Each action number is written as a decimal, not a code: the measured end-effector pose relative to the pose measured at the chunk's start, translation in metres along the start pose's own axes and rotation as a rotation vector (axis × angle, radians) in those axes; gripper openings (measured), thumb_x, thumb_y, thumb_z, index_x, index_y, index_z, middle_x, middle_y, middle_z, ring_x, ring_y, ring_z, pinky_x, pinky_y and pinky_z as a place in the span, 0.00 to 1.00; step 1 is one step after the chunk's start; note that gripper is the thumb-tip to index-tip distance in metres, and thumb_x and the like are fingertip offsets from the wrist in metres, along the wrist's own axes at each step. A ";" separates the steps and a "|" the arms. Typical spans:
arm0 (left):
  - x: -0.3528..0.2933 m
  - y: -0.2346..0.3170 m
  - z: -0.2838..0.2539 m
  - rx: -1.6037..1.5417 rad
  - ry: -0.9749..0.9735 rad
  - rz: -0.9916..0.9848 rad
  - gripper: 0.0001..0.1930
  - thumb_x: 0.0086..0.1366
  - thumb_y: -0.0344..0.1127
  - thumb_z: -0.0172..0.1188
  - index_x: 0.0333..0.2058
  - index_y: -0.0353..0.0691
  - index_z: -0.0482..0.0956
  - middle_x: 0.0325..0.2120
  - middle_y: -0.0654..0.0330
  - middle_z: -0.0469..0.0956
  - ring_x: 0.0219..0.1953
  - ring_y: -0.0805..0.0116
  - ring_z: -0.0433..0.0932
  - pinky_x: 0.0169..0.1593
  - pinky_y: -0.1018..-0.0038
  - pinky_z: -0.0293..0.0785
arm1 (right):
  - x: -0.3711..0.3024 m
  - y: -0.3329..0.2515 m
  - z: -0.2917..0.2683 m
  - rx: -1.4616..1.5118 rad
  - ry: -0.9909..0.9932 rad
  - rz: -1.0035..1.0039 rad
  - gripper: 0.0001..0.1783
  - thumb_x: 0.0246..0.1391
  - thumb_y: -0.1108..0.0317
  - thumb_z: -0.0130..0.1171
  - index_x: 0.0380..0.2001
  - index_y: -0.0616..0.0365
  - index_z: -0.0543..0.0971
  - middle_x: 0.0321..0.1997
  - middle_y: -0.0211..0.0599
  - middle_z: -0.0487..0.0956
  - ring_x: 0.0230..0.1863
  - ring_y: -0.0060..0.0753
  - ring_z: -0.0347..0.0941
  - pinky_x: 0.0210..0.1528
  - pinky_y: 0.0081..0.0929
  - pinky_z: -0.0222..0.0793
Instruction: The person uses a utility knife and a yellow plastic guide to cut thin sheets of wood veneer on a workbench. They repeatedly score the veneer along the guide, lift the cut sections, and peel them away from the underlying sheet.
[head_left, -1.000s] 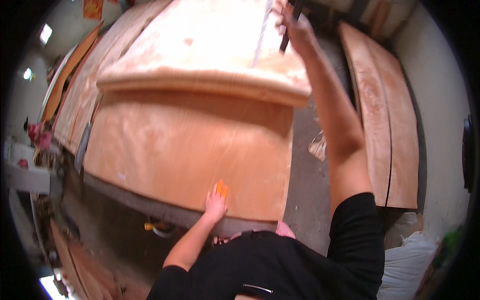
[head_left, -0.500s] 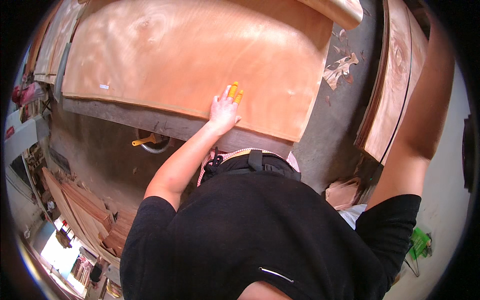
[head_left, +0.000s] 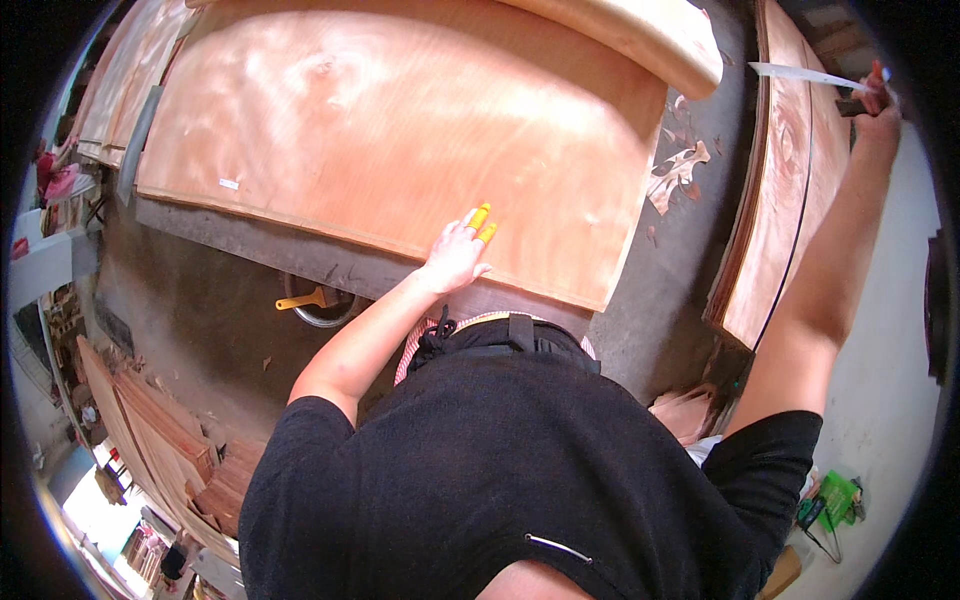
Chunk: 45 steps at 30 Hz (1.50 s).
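The left hand (head_left: 455, 262) lies flat, fingers spread, on the near edge of a large thin wood sheet (head_left: 400, 130) that covers most of the worktop (head_left: 300, 262); two of its fingertips wear orange-yellow caps (head_left: 482, 222), and it grips nothing, only pressing down on the sheet. The right hand (head_left: 878, 105) is stretched far out to the right, well apart from the left, and is closed around a knife (head_left: 815, 78) with a long pale blade that points back toward the left. That blade sits above a second stack of thin wood sheets (head_left: 780, 200) lying along the right side, separated from the big sheet by a strip of grey floor (head_left: 665, 290) scattered with torn wood scraps (head_left: 675, 172). At the far end of the big sheet a thicker pale board (head_left: 650, 40) rests on top of it. Below the worktop's front edge, on the left, stands a round metal bucket (head_left: 318, 312) with a yellow-handled brush (head_left: 300, 300) across it. More stacked wood (head_left: 160, 430) lies at the lower left.
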<state>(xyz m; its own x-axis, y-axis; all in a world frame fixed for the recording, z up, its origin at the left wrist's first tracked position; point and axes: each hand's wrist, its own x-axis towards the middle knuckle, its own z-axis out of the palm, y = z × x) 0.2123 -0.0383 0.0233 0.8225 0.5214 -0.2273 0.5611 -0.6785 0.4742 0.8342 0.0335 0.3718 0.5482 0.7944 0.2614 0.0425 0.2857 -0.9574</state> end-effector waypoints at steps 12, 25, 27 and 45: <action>0.006 0.007 -0.009 -0.383 0.244 0.011 0.25 0.56 0.47 0.57 0.49 0.38 0.69 0.49 0.47 0.67 0.52 0.53 0.66 0.54 0.65 0.63 | -0.217 0.126 0.094 -0.468 -0.192 0.349 0.17 0.50 0.55 0.55 0.36 0.57 0.73 0.16 0.14 0.62 0.14 0.10 0.54 0.16 0.10 0.47; -0.021 0.047 -0.048 -1.228 0.429 -0.209 0.09 0.60 0.30 0.55 0.36 0.32 0.78 0.29 0.61 0.78 0.31 0.78 0.74 0.37 0.83 0.70 | -0.398 0.166 0.292 -0.305 -0.728 0.763 0.22 0.52 0.65 0.55 0.49 0.59 0.68 0.20 0.22 0.74 0.17 0.08 0.58 0.19 0.09 0.52; -0.029 0.036 -0.049 -1.233 0.514 -0.220 0.08 0.59 0.29 0.55 0.35 0.33 0.78 0.31 0.61 0.78 0.32 0.79 0.74 0.36 0.83 0.70 | -0.403 0.170 0.299 -0.403 -0.725 0.829 0.20 0.51 0.67 0.56 0.47 0.59 0.69 0.23 0.25 0.76 0.22 0.11 0.64 0.24 0.11 0.57; -0.001 -0.208 -0.057 0.195 0.703 -0.685 0.39 0.54 0.56 0.53 0.60 0.43 0.51 0.61 0.56 0.48 0.63 0.60 0.47 0.62 0.55 0.41 | -0.363 0.234 0.382 -0.590 -0.940 0.889 0.15 0.52 0.54 0.54 0.35 0.50 0.80 0.13 0.19 0.65 0.13 0.10 0.57 0.14 0.15 0.47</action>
<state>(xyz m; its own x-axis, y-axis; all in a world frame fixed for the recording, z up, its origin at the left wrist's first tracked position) 0.0898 0.1322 -0.0266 0.1093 0.9767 0.1848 0.9508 -0.1570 0.2672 0.3262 0.0169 0.0999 -0.1638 0.7098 -0.6851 0.4482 -0.5652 -0.6926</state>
